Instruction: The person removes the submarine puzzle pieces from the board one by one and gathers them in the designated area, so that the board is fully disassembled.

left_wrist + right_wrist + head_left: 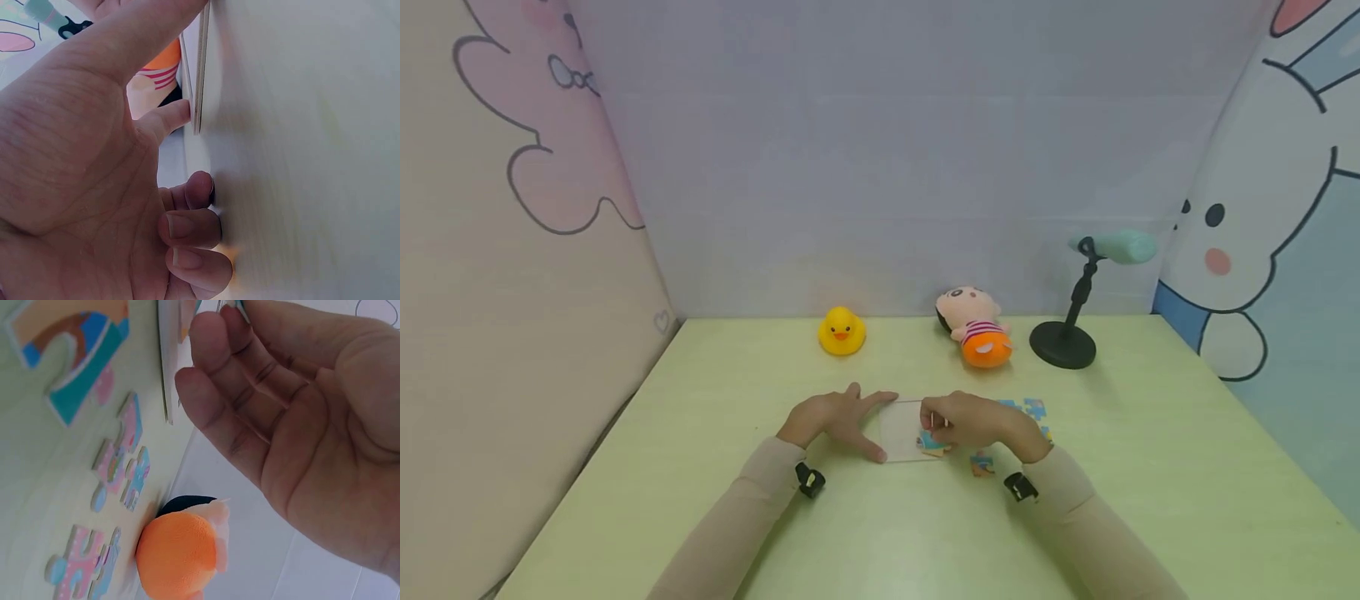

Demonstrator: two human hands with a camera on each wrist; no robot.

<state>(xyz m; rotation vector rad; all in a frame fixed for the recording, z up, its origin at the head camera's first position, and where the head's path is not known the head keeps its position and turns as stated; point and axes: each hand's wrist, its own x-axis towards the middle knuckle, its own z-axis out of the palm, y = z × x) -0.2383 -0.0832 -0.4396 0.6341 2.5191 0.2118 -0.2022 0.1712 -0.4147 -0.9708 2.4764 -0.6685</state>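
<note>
A flat pale puzzle board [898,432] lies on the table between the hands. My left hand [842,419] spans its left edge, the straight thumb and index finger touching near its two corners; in the left wrist view the other fingers [194,228] are curled beside it. Over the board's right part, my right hand [966,419] pinches a small jigsaw piece, mostly hidden by the fingers; a sliver of it shows at the fingertips in the right wrist view. Just below these fingers, a blue and orange piece [931,447] sits at the board's lower right.
Loose jigsaw pieces [1035,407] lie right of the board, partly behind the right hand, with another piece [982,464] nearer me. Farther back are a yellow rubber duck [842,332], a plush doll [976,327] and a black stand [1063,343] holding a mint-green cylinder [1127,247].
</note>
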